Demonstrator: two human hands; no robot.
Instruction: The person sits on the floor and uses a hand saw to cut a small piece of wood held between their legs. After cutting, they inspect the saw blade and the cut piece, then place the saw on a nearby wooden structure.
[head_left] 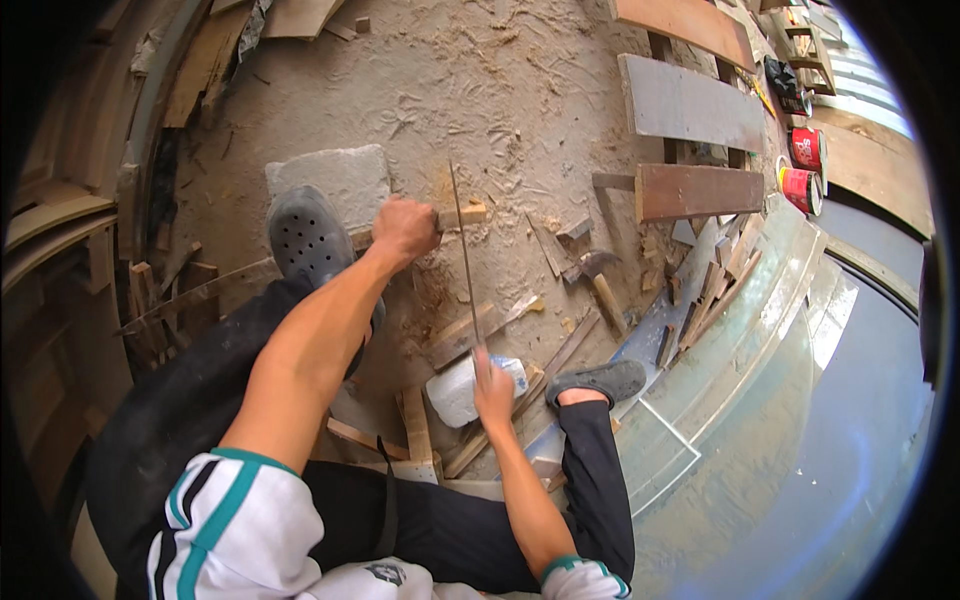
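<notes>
My left hand (pixel 405 228) is closed around a short strip of wood (pixel 472 214), whose pale end sticks out to the right of my fist. In my closed right hand (pixel 493 388) is a hand saw (pixel 463 240). Its long thin blade is seen nearly edge-on, points away from me and crosses the wood strip just right of my left hand; its teeth cannot be made out. Beside my left hand, my grey clog (pixel 308 235) rests partly on a pale stone block (pixel 345 172). A white block (pixel 460 390) lies just under my right hand.
A claw hammer (pixel 600 285) lies on the dusty ground to the right. Wood offcuts (pixel 710 300) are scattered around it. Wide planks (pixel 690 105) stand at the far right, near red cans (pixel 800 188). A glass sheet (pixel 740 400) spreads at the right. Wooden frames (pixel 60 215) line the left.
</notes>
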